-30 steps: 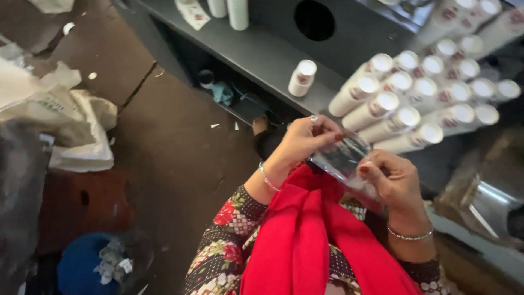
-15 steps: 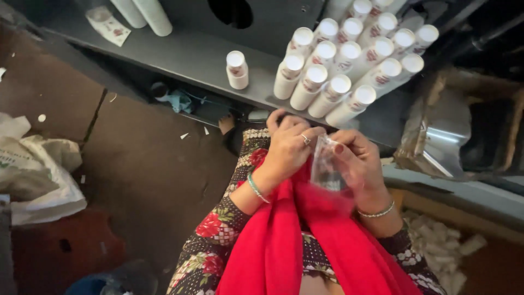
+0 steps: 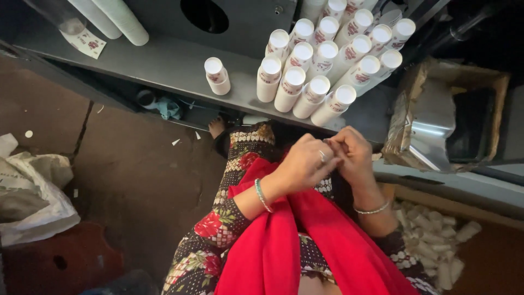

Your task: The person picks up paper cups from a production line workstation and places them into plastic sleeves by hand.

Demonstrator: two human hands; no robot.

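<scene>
Nearby, white tubes (image 3: 327,60) cluster upright.

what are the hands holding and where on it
Cannot be told: left hand and right hand press fingertips together, hiding anything pinched between them.

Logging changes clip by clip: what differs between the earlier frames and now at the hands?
The clear plastic bag held open between the hands earlier no longer shows; the left hand and right hand have closed together, fingertips touching, above the red cloth. The view shifted too. The cluster of white paper-cup stacks and the single stack lie as before on the grey metal shelf.
</scene>
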